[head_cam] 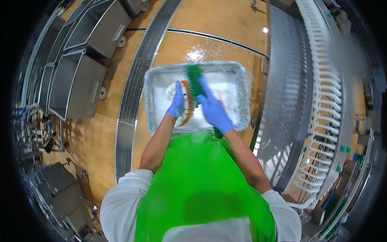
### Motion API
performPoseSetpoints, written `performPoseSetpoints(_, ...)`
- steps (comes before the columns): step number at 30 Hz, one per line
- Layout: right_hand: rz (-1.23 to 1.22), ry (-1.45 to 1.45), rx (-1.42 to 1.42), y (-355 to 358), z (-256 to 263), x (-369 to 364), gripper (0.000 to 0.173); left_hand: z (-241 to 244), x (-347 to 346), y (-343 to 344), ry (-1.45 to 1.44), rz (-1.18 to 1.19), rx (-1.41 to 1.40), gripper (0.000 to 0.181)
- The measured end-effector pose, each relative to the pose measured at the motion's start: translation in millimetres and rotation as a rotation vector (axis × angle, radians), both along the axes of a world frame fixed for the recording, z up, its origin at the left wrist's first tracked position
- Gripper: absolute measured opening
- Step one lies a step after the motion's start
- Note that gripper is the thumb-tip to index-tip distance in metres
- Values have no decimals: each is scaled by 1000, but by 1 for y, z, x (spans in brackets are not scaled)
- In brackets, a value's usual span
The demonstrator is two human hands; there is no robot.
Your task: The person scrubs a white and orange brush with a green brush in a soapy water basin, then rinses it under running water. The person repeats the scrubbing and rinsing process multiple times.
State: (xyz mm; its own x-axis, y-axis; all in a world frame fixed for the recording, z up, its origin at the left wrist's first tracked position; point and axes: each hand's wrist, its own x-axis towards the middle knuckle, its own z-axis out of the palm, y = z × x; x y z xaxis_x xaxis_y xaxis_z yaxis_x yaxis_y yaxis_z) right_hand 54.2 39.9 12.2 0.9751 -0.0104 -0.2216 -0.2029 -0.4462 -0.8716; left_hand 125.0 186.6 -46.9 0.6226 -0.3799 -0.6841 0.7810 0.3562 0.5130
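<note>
In a blue glove, my left hand (178,101) grips a curved piece with white bristles or tufts and an orange-brown band (189,106), perhaps a round brush head. My gloved right hand (213,110) holds a green scrubbing brush (195,80) by its handle, whose end shows below the palm. The green bristles meet or nearly meet the curved piece; contact cannot be told. Both hands are over a tub lined with clear plastic (243,68) that holds white, foamy liquid (163,112). Something reddish (221,98) shows in the foam beside my right hand.
A metal floor grating (130,103) runs along the wet orange-brown floor, left of the tub. Steel bins on wheels (78,90) stand farther left. On the right are a sloped steel surface (284,75) and a machine with a row of white bars (326,115).
</note>
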Motion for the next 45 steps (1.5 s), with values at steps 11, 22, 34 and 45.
performPoseSetpoints(11, -251, 356, -54, -84, -66, -97, 63, -112, 73, -32, -125, -254, 395, 46)
performPoseSetpoints(22, -617, 307, 67, -125, -27, -184, 61, -328, -17, -122, -1377, -1839, 1178, 31)
performPoseSetpoints(34, -613, 205, 232, -93, 9, -73, 63, 30, 43, 24, -229, -116, -88, 93)
performPoseSetpoints(45, -42, -153, -41, 30, 11, 11, 61, 31, 1, 26, -121, 210, -220, 83)
